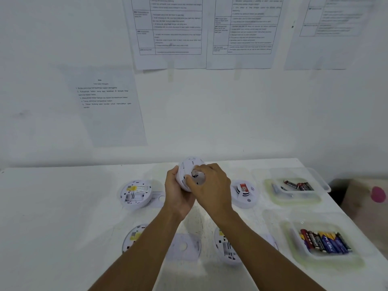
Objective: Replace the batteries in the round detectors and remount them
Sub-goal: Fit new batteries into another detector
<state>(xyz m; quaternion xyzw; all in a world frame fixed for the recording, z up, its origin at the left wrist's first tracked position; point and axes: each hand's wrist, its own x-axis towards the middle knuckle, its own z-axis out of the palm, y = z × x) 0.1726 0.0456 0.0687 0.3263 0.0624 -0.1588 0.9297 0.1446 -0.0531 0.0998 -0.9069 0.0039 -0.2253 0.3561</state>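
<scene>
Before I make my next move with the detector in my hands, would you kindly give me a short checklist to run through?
1. Held detector secure: the left hand grips its edge. Ok.
2. Right hand in place: its fingers curl onto the detector's back. Ok.
3. Batteries seated in the held detector: the fingers cover that area. Cannot tell.
4. Batteries at hand: several lie in the near tray on the right. Ok.
5. Left table detector filled: its battery bay looks empty. Not ok.
6. Mounting plate fitted: it lies loose on the table. Not ok.
</scene>
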